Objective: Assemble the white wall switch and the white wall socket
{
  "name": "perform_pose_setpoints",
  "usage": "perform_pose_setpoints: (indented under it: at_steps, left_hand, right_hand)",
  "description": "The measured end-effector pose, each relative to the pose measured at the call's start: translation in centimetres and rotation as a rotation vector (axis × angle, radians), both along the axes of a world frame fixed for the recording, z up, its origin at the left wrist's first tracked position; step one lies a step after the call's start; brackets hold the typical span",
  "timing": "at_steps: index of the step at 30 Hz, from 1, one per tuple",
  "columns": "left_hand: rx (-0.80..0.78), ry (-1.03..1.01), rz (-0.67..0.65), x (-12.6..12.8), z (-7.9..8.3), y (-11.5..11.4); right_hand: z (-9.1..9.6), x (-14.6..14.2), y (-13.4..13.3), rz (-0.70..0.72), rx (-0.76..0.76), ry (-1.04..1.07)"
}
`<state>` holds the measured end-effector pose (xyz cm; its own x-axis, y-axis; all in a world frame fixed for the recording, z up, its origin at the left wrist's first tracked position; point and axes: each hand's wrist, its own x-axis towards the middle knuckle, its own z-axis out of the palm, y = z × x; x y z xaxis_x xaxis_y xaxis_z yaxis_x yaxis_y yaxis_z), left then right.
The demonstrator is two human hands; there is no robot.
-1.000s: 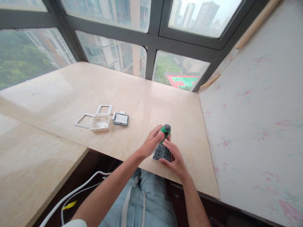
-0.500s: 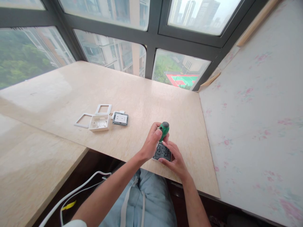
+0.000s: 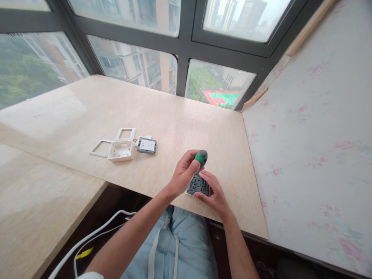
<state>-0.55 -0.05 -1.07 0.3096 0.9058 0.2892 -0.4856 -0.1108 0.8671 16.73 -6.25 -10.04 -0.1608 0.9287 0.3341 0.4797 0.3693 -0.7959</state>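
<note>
My left hand (image 3: 183, 174) is closed around a green-handled screwdriver (image 3: 201, 157) that stands upright with its tip down on a dark grey socket module (image 3: 198, 186). The module lies back side up near the front edge of the beige tabletop (image 3: 174, 120). My right hand (image 3: 213, 192) grips the module's right and front sides, with the fingers curled over it. The screwdriver's shaft is hidden between my hands.
To the left on the tabletop lie a white mounting box (image 3: 120, 150), two white frames (image 3: 100, 148) (image 3: 125, 134) and a second grey socket with a white face (image 3: 147, 145). White cables (image 3: 87, 240) hang below the table edge. A pale floral wall (image 3: 314, 135) stands at right.
The hands, the screwdriver and the module stay in the same place; my left hand has shifted its hold slightly on the handle. The view has drifted a little.
</note>
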Motion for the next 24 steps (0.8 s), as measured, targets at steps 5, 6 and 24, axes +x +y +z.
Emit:
perform_pose_setpoints:
  at_steps: [5, 6, 24]
  left_hand:
    - [-0.085, -0.088, -0.045, 0.6, -0.2, 0.0]
    - [-0.087, -0.087, -0.057, 0.7, -0.1, 0.0]
    - [-0.095, -0.051, -0.206, -0.5, -0.3, 0.8]
  right_hand:
    - [-0.2, 0.0, 0.1, -0.004, 0.012, 0.012]
    - [-0.3, 0.0, 0.1, -0.006, 0.018, 0.016]
    - [0.2, -0.1, 0.0, -0.003, -0.003, 0.018]
